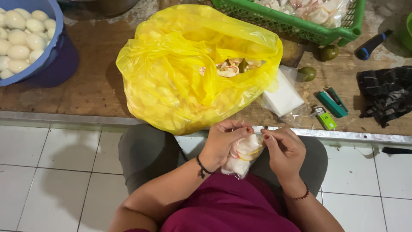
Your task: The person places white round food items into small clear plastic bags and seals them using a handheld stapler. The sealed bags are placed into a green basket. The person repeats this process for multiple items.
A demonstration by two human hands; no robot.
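A small clear plastic bag of white crackers (243,157) sits between my hands above my lap. My left hand (223,144) grips its top from the left, fingers curled over it. My right hand (284,149) pinches the bag's upper right edge. Just beyond my hands, on the wooden table (86,90), a big yellow plastic bag (180,73) lies open with more white and pink crackers showing in its mouth.
A blue tub of white eggs (25,38) stands at the far left. A green basket (296,19) of packed crackers sits at the back. Clear bags (283,96), a green stapler (332,103), a green lighter (327,120), two limes (307,74), a knife (371,45) and a dark cloth (388,92) lie right.
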